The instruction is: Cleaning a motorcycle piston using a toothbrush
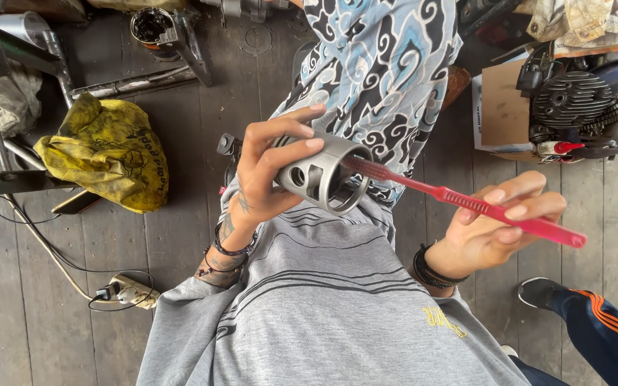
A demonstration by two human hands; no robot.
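**Piston held in the left hand, red brush working inside it**

Head view: the piston (321,175), a grey metal cylinder with a hollow open end and a round pin hole through its side, sits in front of the person's chest, above the lap, with its open mouth turned toward the right. The left hand (266,175) is wrapped around its closed end: thumb underneath, fingers (302,129) curled over the top of the skirt, clamped firmly on the metal. The right hand (498,225) is closed on the handle of a red toothbrush (466,204), pinched between thumb and fingers near the far end, and the brush head reaches into the piston's open mouth, where its bristles are hidden.

By its look, the piston is rigid and fairly heavy for its size, with smooth, possibly oily walls that could slip, so the best hold seems to be around the outer skirt, with a fingertip near the pin hole for purchase. The thin skirt edge would likely dent if dropped on the plank floor (180,236). The toothbrush is light and slightly flexible.

Around the person lie a crumpled yellow bag (105,154), a power strip with cable (126,292), an engine (581,100) with cooling fins at upper right, and another person's shoe and striped trouser leg (595,322) at lower right.
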